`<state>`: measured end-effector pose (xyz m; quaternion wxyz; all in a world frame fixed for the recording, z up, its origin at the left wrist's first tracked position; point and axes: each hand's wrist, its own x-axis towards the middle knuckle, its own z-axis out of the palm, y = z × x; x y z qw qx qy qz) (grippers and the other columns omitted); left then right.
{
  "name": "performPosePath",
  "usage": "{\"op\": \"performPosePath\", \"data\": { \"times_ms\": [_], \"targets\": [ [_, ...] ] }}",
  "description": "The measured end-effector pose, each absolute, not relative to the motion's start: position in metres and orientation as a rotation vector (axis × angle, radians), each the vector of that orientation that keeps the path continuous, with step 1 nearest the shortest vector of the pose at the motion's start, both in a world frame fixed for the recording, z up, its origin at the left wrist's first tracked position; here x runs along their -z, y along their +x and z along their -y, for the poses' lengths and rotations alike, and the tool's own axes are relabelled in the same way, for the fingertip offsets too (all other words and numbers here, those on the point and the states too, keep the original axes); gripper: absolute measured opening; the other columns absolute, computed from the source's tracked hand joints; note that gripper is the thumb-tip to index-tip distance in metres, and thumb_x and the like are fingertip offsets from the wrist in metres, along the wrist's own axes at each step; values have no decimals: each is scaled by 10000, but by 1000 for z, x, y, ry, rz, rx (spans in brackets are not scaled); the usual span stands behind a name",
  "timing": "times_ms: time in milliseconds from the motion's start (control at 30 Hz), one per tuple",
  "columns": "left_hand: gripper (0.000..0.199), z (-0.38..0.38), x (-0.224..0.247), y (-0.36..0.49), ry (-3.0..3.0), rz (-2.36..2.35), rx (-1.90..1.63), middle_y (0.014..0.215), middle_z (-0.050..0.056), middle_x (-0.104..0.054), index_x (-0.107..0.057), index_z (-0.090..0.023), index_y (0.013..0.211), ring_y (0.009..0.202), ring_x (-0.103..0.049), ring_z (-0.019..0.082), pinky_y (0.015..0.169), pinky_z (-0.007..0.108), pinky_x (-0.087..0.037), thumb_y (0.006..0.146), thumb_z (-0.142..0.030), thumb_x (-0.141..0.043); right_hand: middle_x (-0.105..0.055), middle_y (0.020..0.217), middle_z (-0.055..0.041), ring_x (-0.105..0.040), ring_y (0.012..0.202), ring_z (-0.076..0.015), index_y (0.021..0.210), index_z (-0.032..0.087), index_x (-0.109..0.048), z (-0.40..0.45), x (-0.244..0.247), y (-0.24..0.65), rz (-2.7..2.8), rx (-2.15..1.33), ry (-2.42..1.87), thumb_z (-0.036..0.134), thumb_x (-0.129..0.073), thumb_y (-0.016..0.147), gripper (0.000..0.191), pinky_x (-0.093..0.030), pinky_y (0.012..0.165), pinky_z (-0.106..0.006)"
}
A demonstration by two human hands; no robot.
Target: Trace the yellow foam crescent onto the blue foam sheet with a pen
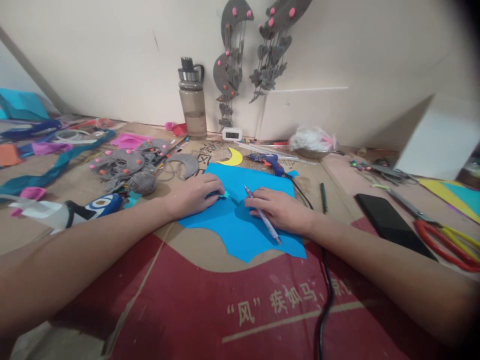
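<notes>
A blue sheet [240, 225] with a scalloped lower edge lies on the cardboard-covered table in front of me. My left hand [200, 195] rests on its upper left part, fingers curled, pinching a small teal cutout [225, 194] at the fingertips. Over the right part of the sheet, my right hand [279, 207] holds a pale pen [268, 223] between its fingers; the pen slants from upper left to lower right. Just behind the sheet lie a yellow crescent [231, 157] and a blue glue gun [273, 164].
A bottle [193, 100] and small clock [232, 134] stand by the wall. Grey felt pieces [123, 165] lie left; a phone [390, 222], red-handled scissors [442, 240] and green pen [323, 197] lie right. A black cable [327, 300] runs beside the right forearm.
</notes>
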<state>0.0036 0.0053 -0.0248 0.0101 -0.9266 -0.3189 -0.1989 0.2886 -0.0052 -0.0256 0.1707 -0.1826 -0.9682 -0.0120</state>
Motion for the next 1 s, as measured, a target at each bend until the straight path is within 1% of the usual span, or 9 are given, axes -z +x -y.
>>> {"op": "performPosePath", "data": {
  "times_ms": [133, 267, 333, 400, 467, 533, 700, 833, 1000],
  "targets": [
    [139, -5, 22, 4, -2880, 1095, 786, 1085, 68, -668, -644, -203, 917, 1077, -615, 209, 973, 356, -490, 928, -226, -508, -692, 1077, -139, -622, 1038, -227, 1134, 166, -637, 15, 27, 291, 2706, -41, -463, 300, -482, 1015, 237, -533, 871, -382],
    [100, -17, 24, 2, -2668, 1424, 928, 1252, 129, -620, -611, -189, 864, 1256, -542, 285, 1084, 456, -423, 885, -243, -530, -700, 1080, -142, -626, 1076, -232, 1116, 154, -637, 26, 25, 288, 2712, -89, -393, 291, -491, 1012, 225, -545, 875, -386],
    [88, -23, 26, 2, -2638, 1563, 876, 1191, 130, -650, -590, -195, 867, 1248, -555, 299, 1071, 477, -431, 873, -244, -518, -703, 1083, -140, -628, 1082, -230, 1111, 154, -638, 28, 24, 286, 2709, -120, -360, 289, -505, 1007, 216, -544, 881, -385],
    [98, -26, 30, 3, -2648, 1629, 821, 1087, 113, -683, -570, -203, 894, 1167, -606, 293, 1023, 481, -464, 881, -252, -486, -711, 1076, -128, -635, 1068, -224, 1109, 166, -643, 27, 23, 286, 2678, -146, -373, 301, -519, 1002, 212, -537, 892, -385],
    [119, -26, 32, 4, -2662, 1646, 796, 1047, 108, -692, -553, -203, 924, 1089, -637, 287, 972, 478, -492, 894, -264, -456, -716, 1065, -118, -645, 1028, -217, 1114, 177, -649, 22, 21, 288, 2589, -161, -491, 311, -525, 999, 216, -532, 889, -378],
    [129, -25, 33, 5, -2668, 1659, 783, 1066, 116, -688, -541, -200, 937, 1056, -643, 283, 946, 469, -502, 901, -275, -442, -715, 1061, -116, -650, 994, -217, 1122, 176, -651, 13, 19, 291, 2449, -150, -696, 310, -522, 998, 224, -528, 878, -372],
    [146, -23, 33, 4, -2672, 1650, 784, 1042, 108, -693, -541, -201, 946, 1006, -645, 267, 909, 443, -507, 914, -284, -426, -713, 1058, -114, -637, 1018, -261, 1089, 197, -658, -20, 14, 306, 2287, -44, -1184, 305, -538, 976, 198, -499, 894, -399],
    [147, -25, 35, 3, -2671, 1634, 773, 1004, 103, -696, -554, -201, 942, 987, -648, 270, 891, 438, -504, 908, -277, -433, -709, 987, -100, -641, 920, -254, 1081, 199, -645, -42, 10, 316, 2137, 36, -1405, 294, -532, 967, 187, -487, 809, -363],
    [193, -25, 37, 4, -2664, 1624, 755, 1001, 125, -689, -556, -187, 966, 988, -649, 301, 879, 464, -501, 926, -295, -402, -701, 976, -143, -644, 889, -259, 1101, 148, -613, -63, 12, 314, 2043, 25, -1619, 279, -583, 939, 211, -469, 787, -346]
  ]
}}
